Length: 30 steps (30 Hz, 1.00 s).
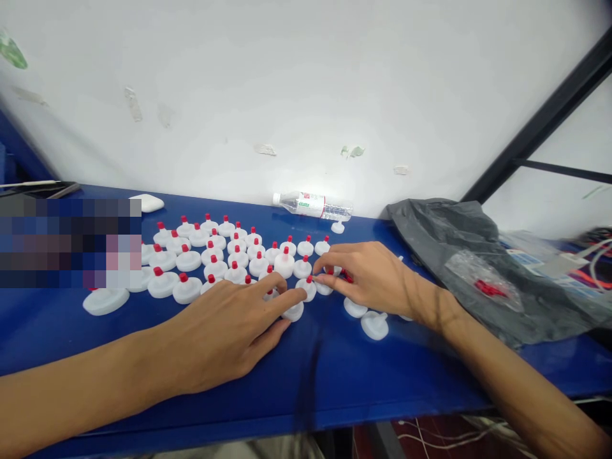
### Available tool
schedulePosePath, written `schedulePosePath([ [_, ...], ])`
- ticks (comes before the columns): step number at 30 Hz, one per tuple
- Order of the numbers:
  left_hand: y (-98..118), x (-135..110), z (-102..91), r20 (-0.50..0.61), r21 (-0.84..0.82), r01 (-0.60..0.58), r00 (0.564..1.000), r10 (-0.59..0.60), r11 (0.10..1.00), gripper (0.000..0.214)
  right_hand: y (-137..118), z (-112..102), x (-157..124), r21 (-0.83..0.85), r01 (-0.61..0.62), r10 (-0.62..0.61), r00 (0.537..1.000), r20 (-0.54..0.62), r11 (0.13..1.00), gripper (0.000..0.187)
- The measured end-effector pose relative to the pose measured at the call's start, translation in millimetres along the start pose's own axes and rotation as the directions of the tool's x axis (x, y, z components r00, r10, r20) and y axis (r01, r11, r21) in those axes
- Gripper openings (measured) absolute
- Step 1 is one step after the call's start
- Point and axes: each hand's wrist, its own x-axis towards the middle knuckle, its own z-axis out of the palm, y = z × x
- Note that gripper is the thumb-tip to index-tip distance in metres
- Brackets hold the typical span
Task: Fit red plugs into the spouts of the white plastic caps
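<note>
White round plastic nozzle lids (187, 258), many with small red tip caps (183, 278), stand in a cluster on the blue table. My left hand (229, 328) reaches in from the left, its thumb and index finger around the edge of a front white nozzle lid (293, 312). From the right comes my right hand (370, 277), fingertips drawn together beside a red-tipped lid (306, 291). What those fingertips hold, if anything, is hidden. Red pieces (347, 276) show beneath its palm. Just in front lies an uncapped nozzle lid (375, 325), its spout bare.
A clear water bottle (313, 206) lies along the wall, with a single nozzle lid (338, 226) beside it. Grey plastic bagging (430, 223) covers the right side; a clear bag of red caps (490, 287) rests on it. A white mouse-shaped object (149, 203) sits back left.
</note>
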Motion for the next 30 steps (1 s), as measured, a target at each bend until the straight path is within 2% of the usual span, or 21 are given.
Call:
schedulePosePath([
  [6, 1.3, -0.3, -0.3, -0.002, 0.009, 0.006, 1.0, -0.006, 1.0, 0.039, 4.1, -2.2, 1.0, -0.014, 0.027, -0.027, 1.0, 0.012, 1.0, 0.022],
  [11, 0.0, 0.4, 1.3, -0.034, 0.009, 0.019, 0.999, -0.019, 1.0, 0.043, 2.4, -4.5, -0.9, 0.006, 0.068, -0.068, 0.994, -0.081, 0.998, 0.026],
  [14, 0.3, 0.0, 0.3, -0.012, 0.0, 0.042, 0.999, -0.042, 0.999, 0.044, 1.7, -3.8, -1.1, 0.01, 0.079, -0.078, 0.991, -0.106, 0.997, 0.022],
  [24, 0.6, -0.3, -0.1, 0.009, -0.014, 0.05, 0.999, -0.05, 0.999, 0.043, 2.3, -4.2, -1.7, -0.026, 0.06, -0.062, 0.995, -0.078, 0.998, 0.023],
  [30, 1.0, -1.1, 0.1, -0.003, -0.003, 0.06, 0.998, -0.06, 0.998, 0.044, 4.0, -2.1, -0.4, -0.027, 0.028, -0.028, 1.0, -0.001, 0.999, 0.017],
])
